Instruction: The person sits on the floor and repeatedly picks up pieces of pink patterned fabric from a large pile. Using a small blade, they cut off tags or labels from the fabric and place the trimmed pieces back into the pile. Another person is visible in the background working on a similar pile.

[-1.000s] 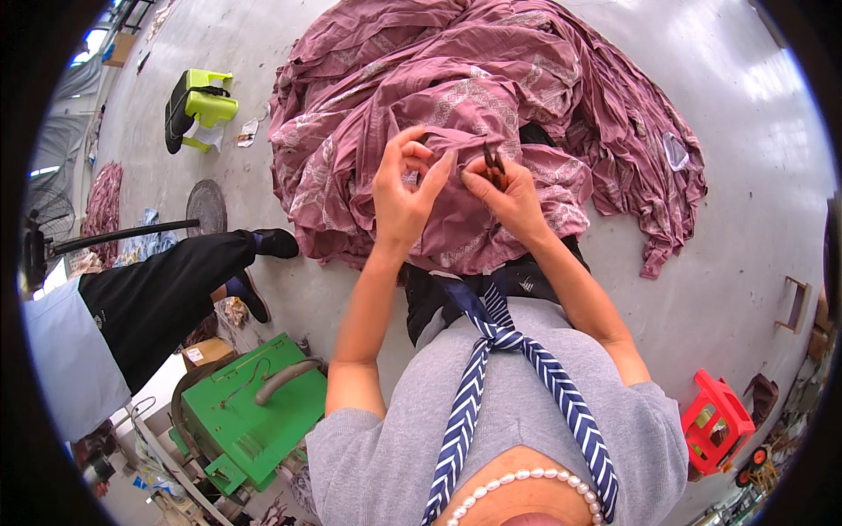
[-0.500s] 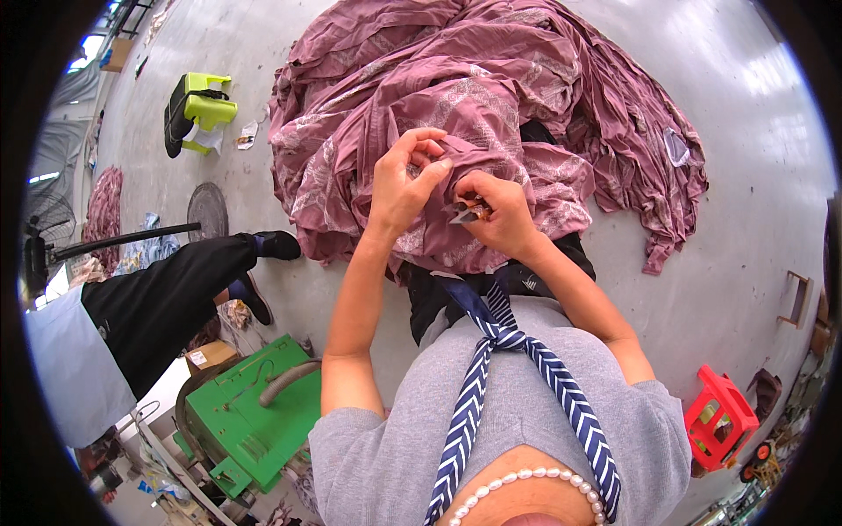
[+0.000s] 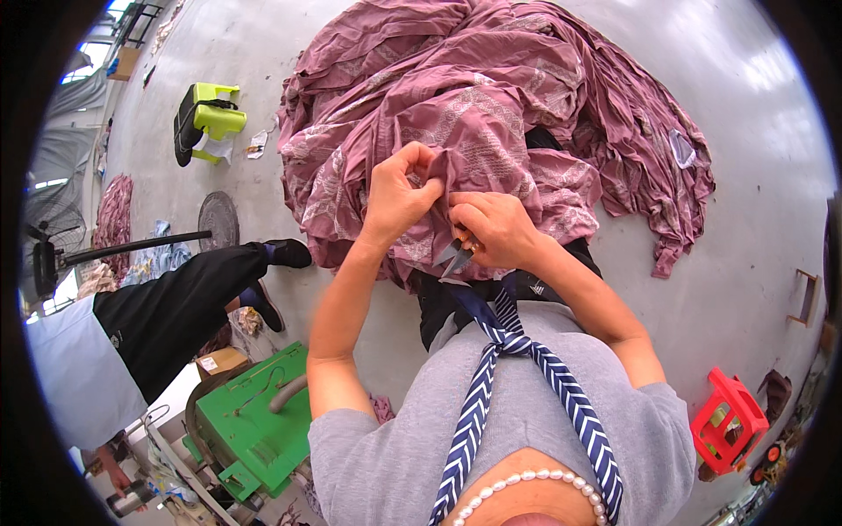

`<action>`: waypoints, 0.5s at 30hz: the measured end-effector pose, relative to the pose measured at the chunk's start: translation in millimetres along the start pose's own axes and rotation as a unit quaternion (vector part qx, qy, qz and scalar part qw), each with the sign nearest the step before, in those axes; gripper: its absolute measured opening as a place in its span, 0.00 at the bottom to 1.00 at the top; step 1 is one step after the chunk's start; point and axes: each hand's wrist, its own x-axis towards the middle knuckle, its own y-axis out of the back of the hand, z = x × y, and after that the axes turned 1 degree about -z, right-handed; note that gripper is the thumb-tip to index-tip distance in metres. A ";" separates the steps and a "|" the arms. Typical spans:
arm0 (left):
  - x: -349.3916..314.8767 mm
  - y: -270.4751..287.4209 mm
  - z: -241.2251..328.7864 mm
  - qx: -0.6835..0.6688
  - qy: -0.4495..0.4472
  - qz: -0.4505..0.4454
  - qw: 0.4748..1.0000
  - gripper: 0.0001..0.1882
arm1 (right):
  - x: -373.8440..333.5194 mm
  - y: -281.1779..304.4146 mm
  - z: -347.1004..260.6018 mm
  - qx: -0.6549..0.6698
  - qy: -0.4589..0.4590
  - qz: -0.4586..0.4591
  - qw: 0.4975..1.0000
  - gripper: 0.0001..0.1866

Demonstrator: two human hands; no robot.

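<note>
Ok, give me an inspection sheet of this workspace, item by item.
Surface: grey floor with dark specks.
Handled things: heaped mauve patterned cloth; small snips, blades showing.
Clutter: lime stool, red stool, pale scrap.
Hands: left hand pinches the cloth; right hand grips the snips.
Cables: thin dark line on the green machine, possibly a cord.
Surroundings: another person's leg at left; fan near the left edge.

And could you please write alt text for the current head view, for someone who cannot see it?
A person's left hand pinches a fold of heaped, patterned mauve fabric while the right hand, close beside it, holds small snips. Another person's dark-trousered leg and a green machine are at left; a red stool is at lower right.
</note>
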 end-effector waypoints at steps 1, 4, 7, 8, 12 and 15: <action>0.6 -0.4 -4.0 0.004 -0.047 0.026 0.999 0.07 | -0.4 0.1 -1.0 -0.003 0.001 -0.020 1.000 0.17; -4.6 -2.6 1.8 -0.067 -0.055 0.129 0.988 0.09 | 0.2 -1.0 -6.6 -0.017 0.029 -0.019 0.999 0.16; -5.7 9.5 12.6 -0.164 -0.117 0.208 0.957 0.11 | -9.6 6.1 -9.9 -0.023 0.022 -0.031 0.999 0.15; -5.0 11.9 16.8 -0.212 -0.130 0.219 0.944 0.11 | -12.2 8.5 -10.5 -0.024 0.017 -0.034 0.999 0.15; -11.0 8.0 22.1 -0.349 -0.114 0.193 0.910 0.12 | -6.4 22.6 -12.5 0.017 -0.009 -0.004 1.000 0.17; -16.6 2.2 26.1 -0.437 -0.112 0.188 0.872 0.11 | 20.1 47.9 -32.3 0.054 -0.151 0.085 0.983 0.18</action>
